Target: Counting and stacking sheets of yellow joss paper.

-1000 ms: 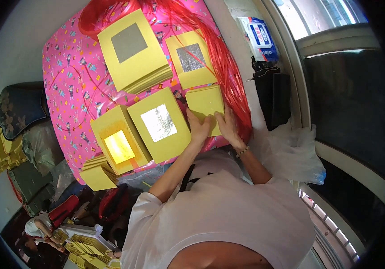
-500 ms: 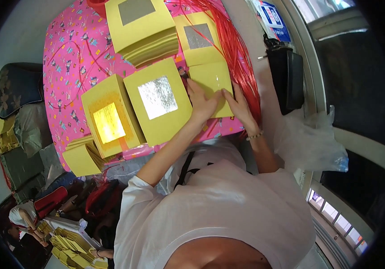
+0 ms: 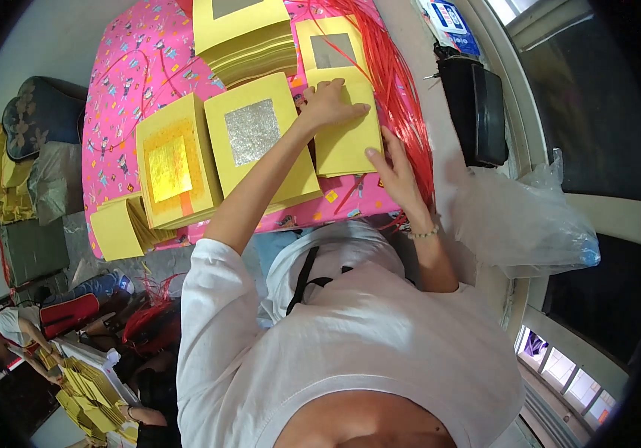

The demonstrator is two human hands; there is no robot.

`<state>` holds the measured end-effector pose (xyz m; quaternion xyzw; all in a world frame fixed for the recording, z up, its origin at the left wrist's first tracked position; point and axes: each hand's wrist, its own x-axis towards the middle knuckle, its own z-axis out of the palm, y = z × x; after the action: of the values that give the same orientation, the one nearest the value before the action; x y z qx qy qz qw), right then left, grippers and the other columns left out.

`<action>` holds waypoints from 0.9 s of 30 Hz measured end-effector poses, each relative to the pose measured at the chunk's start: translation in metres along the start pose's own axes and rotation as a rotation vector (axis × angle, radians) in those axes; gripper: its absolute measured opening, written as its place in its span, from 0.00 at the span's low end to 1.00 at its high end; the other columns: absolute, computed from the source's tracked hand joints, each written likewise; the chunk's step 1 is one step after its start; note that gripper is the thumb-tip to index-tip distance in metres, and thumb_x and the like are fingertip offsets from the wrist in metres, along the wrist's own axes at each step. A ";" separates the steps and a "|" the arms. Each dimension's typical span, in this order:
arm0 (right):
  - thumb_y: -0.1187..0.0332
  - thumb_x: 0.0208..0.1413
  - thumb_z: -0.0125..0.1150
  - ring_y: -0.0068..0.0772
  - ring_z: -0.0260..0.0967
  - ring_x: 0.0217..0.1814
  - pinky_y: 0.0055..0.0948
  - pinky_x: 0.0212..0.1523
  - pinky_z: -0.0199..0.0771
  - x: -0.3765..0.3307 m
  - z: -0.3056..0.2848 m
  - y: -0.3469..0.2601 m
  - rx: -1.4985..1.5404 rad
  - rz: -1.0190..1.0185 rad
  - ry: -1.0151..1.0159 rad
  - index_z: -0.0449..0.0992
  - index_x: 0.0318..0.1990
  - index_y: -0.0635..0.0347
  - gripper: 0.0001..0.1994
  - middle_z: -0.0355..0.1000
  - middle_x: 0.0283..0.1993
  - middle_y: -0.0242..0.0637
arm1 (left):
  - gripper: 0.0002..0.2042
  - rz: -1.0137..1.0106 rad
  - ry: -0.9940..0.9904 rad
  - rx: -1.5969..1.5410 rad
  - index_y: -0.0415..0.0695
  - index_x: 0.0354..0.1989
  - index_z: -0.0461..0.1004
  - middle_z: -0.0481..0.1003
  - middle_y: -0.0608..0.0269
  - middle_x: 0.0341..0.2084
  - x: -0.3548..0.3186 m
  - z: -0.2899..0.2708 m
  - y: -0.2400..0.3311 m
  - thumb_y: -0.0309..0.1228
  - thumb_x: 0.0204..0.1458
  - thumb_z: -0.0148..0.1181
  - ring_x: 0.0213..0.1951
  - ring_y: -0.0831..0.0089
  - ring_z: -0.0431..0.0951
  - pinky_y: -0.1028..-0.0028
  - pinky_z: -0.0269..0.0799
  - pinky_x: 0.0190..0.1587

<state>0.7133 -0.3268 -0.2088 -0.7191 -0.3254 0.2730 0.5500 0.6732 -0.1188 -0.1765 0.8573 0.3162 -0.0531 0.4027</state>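
Note:
A plain yellow paper sheet (image 3: pixel 349 149) lies at the table's near right, its far end against a yellow sheet with a silver square (image 3: pixel 333 51). My left hand (image 3: pixel 333 106) rests on the plain sheet's far part, fingers spread, thumb pointing right. By the same sheet's right edge is my right hand (image 3: pixel 401 175), its thumb on the paper and its fingers apart along the edge. Left of the sheet stands a yellow paper stack with a silver square (image 3: pixel 252 133), partly behind my left forearm. Further left is a yellow stack with a gold square (image 3: pixel 167 170).
Red plastic strands (image 3: pixel 402 97) run down the table's right side. A thick yellow paper stack (image 3: pixel 249 52) sits at the back of the pink patterned cloth (image 3: pixel 123 97). A black case (image 3: pixel 473 112) and a clear plastic bag (image 3: pixel 522 220) lie on the right ledge. Other people work at lower left.
My left hand has moved away from me, up the plain yellow sheet, and apart from my right hand. My right hand stays by the sheet's right edge. The view has shifted slightly.

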 end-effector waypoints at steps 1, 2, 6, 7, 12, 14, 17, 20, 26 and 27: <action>0.59 0.57 0.56 0.49 0.51 0.66 0.39 0.64 0.52 -0.007 0.000 -0.003 -0.186 -0.078 -0.008 0.51 0.64 0.69 0.34 0.54 0.62 0.56 | 0.49 0.000 0.005 0.005 0.43 0.64 0.54 0.56 0.41 0.61 0.002 0.001 0.000 0.59 0.34 0.62 0.62 0.36 0.50 0.45 0.49 0.60; 0.59 0.57 0.56 0.51 0.51 0.66 0.40 0.64 0.51 -0.010 0.000 -0.004 -0.372 -0.156 -0.016 0.50 0.64 0.70 0.34 0.54 0.62 0.56 | 0.49 -0.006 -0.002 0.023 0.43 0.63 0.56 0.57 0.42 0.60 0.004 0.003 0.000 0.60 0.34 0.62 0.61 0.38 0.52 0.46 0.50 0.60; 0.59 0.56 0.56 0.53 0.51 0.65 0.42 0.63 0.52 -0.013 0.003 0.001 -0.368 -0.223 0.004 0.49 0.64 0.70 0.35 0.53 0.62 0.57 | 0.48 0.004 0.038 0.116 0.43 0.62 0.58 0.59 0.44 0.59 0.009 0.013 0.000 0.60 0.34 0.63 0.60 0.41 0.54 0.46 0.52 0.59; 0.59 0.56 0.56 0.53 0.51 0.65 0.42 0.63 0.52 -0.012 0.003 0.001 -0.385 -0.204 -0.003 0.49 0.64 0.71 0.35 0.53 0.62 0.57 | 0.48 0.000 0.052 0.118 0.43 0.62 0.58 0.59 0.44 0.59 0.008 0.016 -0.001 0.60 0.34 0.63 0.60 0.41 0.54 0.46 0.52 0.59; 0.58 0.56 0.57 0.54 0.52 0.65 0.41 0.63 0.53 -0.010 0.003 0.011 -0.478 -0.246 0.017 0.48 0.64 0.73 0.37 0.53 0.62 0.58 | 0.45 0.178 0.444 0.148 0.42 0.61 0.58 0.59 0.43 0.58 -0.018 0.021 0.003 0.56 0.35 0.66 0.62 0.42 0.51 0.47 0.49 0.60; 0.58 0.56 0.57 0.54 0.52 0.65 0.41 0.63 0.53 -0.011 0.001 0.009 -0.452 -0.245 0.001 0.48 0.64 0.73 0.37 0.53 0.62 0.58 | 0.38 0.414 0.656 0.166 0.42 0.58 0.62 0.62 0.43 0.55 -0.034 0.017 -0.006 0.50 0.40 0.64 0.59 0.43 0.55 0.51 0.52 0.60; 0.59 0.54 0.60 0.53 0.53 0.64 0.41 0.63 0.54 -0.018 0.000 -0.011 -0.402 -0.251 0.049 0.50 0.64 0.72 0.37 0.54 0.61 0.57 | 0.31 0.558 0.574 0.005 0.41 0.55 0.64 0.65 0.43 0.51 -0.083 -0.006 -0.019 0.43 0.44 0.64 0.56 0.46 0.60 0.55 0.56 0.58; 0.64 0.48 0.65 0.46 0.59 0.58 0.37 0.59 0.60 -0.024 -0.001 -0.060 -0.519 -0.505 0.204 0.63 0.57 0.64 0.29 0.61 0.55 0.49 | 0.22 0.526 0.628 -0.026 0.41 0.49 0.70 0.68 0.48 0.45 -0.150 -0.023 -0.040 0.35 0.45 0.63 0.49 0.51 0.66 0.60 0.62 0.53; 0.67 0.43 0.67 0.41 0.65 0.48 0.37 0.49 0.65 -0.024 0.029 -0.084 -0.560 -0.746 -0.077 0.75 0.43 0.58 0.17 0.70 0.43 0.37 | 0.17 0.370 0.643 0.058 0.44 0.43 0.73 0.70 0.53 0.39 -0.212 -0.008 -0.068 0.31 0.42 0.65 0.44 0.54 0.68 0.62 0.66 0.48; 0.67 0.42 0.67 0.40 0.65 0.48 0.36 0.48 0.65 -0.023 0.036 -0.082 -0.594 -0.773 -0.179 0.75 0.42 0.57 0.17 0.70 0.43 0.35 | 0.18 0.352 0.636 0.077 0.44 0.43 0.73 0.69 0.54 0.38 -0.214 -0.003 -0.071 0.30 0.41 0.66 0.43 0.54 0.68 0.62 0.66 0.47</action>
<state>0.6582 -0.3076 -0.1373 -0.6453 -0.6778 0.0050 0.3523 0.4608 -0.1894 -0.1468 0.8867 0.2712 0.2744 0.2547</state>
